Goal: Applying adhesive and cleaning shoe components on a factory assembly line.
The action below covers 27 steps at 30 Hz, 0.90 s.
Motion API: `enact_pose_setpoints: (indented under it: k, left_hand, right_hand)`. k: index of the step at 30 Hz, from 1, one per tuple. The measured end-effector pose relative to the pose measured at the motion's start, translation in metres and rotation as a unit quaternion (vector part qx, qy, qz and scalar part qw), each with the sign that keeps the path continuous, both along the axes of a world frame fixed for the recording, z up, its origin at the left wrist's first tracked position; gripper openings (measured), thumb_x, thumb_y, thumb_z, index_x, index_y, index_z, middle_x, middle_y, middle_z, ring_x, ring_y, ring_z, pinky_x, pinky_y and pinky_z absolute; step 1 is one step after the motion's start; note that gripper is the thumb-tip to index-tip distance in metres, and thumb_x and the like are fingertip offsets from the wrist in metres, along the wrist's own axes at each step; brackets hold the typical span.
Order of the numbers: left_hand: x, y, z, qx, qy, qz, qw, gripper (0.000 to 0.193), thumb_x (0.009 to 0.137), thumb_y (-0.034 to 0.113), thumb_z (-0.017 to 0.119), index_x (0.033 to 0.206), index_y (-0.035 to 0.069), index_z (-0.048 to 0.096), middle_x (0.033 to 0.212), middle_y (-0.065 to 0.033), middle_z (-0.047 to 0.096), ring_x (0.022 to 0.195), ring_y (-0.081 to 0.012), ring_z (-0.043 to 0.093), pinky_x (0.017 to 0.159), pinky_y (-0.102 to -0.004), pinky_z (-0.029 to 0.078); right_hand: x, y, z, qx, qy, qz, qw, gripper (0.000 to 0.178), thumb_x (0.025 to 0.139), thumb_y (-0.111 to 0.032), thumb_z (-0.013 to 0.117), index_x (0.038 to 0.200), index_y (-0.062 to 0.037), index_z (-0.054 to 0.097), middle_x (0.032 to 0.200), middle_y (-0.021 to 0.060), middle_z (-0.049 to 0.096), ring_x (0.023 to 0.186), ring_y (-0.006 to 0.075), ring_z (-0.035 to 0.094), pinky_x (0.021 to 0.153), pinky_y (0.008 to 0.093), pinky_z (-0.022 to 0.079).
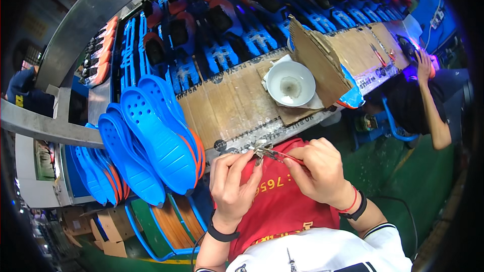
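Observation:
Over my red apron (282, 191), both hands meet in front of the bench edge. My right hand (318, 171) is closed round a thin red-handled tool (280, 156); its dark, narrow end points left, and its exact kind is hard to make out. My left hand (233, 184) pinches a small grey-and-white, crusted piece (260, 149) at the tool's end. Fingers partly cover both the tool and the piece. Just beyond them, a white bowl (291, 83) with a little cloudy residue at its bottom stands on cardboard.
Blue shoe soles (160, 138) with orange edges are stacked at the left. Rows of soles and uppers (222, 53) lie on a conveyor behind the cardboard-covered bench (222, 103). An upright cardboard flap (320, 63) flanks the bowl. A co-worker's arm (431, 100) reaches in at right.

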<state>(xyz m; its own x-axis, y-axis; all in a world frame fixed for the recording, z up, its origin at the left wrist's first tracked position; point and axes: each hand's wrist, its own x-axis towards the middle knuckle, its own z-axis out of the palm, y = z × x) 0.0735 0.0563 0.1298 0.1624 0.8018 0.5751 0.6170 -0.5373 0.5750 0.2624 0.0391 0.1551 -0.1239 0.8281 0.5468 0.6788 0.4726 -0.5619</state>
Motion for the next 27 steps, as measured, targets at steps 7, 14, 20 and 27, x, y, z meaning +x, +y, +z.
enact_pose_setpoints:
  k: [7, 14, 20, 27]
  left_hand:
    - [-0.0011, 0.0011, 0.0003, 0.000, -0.002, -0.001, 1.000, 0.037, 0.062, -0.004, 0.082, 0.097, 0.002, 0.071, 0.086, -0.0104, 0.061, 0.080, -0.0252, 0.061, 0.070, -0.0330, 0.051]
    - [-0.0026, 0.0008, -0.0006, -0.021, -0.036, 0.012, 0.999, 0.037, 0.063, -0.003, 0.083, 0.097, 0.003, 0.071, 0.085, -0.0095, 0.062, 0.078, -0.0213, 0.061, 0.068, -0.0298, 0.051]
    - [-0.0022, -0.0002, -0.0012, -0.022, -0.042, 0.019, 0.999, 0.037, 0.063, -0.003, 0.084, 0.097, 0.003, 0.071, 0.086, -0.0092, 0.061, 0.077, -0.0211, 0.061, 0.068, -0.0295, 0.051]
    - [-0.0018, 0.0027, 0.0032, -0.060, -0.030, 0.027, 0.997, 0.035, 0.067, -0.003, 0.081, 0.100, 0.001, 0.071, 0.090, -0.0107, 0.062, 0.081, -0.0222, 0.062, 0.071, -0.0306, 0.052]
  right_hand:
    - [0.0005, -0.0010, -0.0014, 0.012, -0.011, -0.008, 1.000, 0.014, 0.075, -0.003, 0.075, 0.084, -0.0039, 0.064, 0.068, 0.0041, 0.058, 0.059, 0.0217, 0.053, 0.058, 0.0343, 0.039]
    - [0.0006, -0.0037, -0.0026, 0.008, -0.013, -0.009, 1.000, 0.016, 0.074, -0.002, 0.075, 0.084, -0.0038, 0.064, 0.069, 0.0041, 0.058, 0.059, 0.0216, 0.053, 0.058, 0.0339, 0.039]
    - [0.0009, -0.0045, -0.0046, 0.012, -0.027, -0.008, 1.000, 0.016, 0.073, -0.001, 0.075, 0.084, -0.0036, 0.064, 0.069, 0.0040, 0.059, 0.058, 0.0218, 0.052, 0.058, 0.0335, 0.039]
    - [0.0046, 0.0009, -0.0008, 0.017, -0.016, -0.011, 1.000, 0.014, 0.074, -0.001, 0.074, 0.083, -0.0039, 0.063, 0.069, 0.0042, 0.060, 0.056, 0.0217, 0.051, 0.056, 0.0338, 0.037]
